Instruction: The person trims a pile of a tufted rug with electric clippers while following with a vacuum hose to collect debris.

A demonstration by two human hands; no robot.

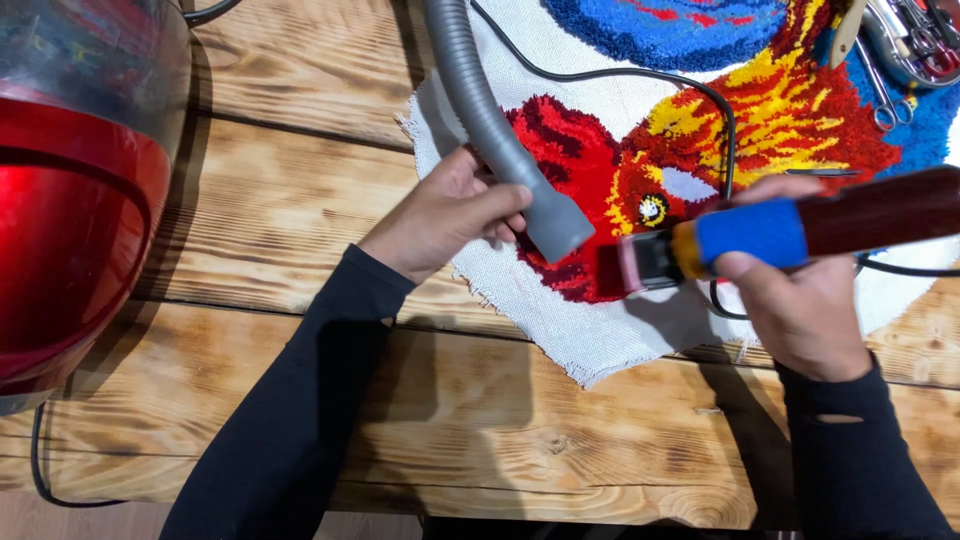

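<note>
My left hand (447,215) grips the end of a grey ribbed vacuum hose (486,120), its nozzle pointing down at the red tufted part of a rug (770,110). My right hand (800,295) holds a dark red electric trimmer (790,235) with a blue wrap, its blade end lying against the red pile just right of the nozzle. The tufted rug shows a red, yellow and blue figure on white backing cloth (600,335) spread over a wooden table (300,200).
A red vacuum cleaner body (70,200) with a clear top sits at the left edge. A black cable (640,75) crosses the rug. Scissors (885,105) and metal tools lie in a tray (915,40) at the top right.
</note>
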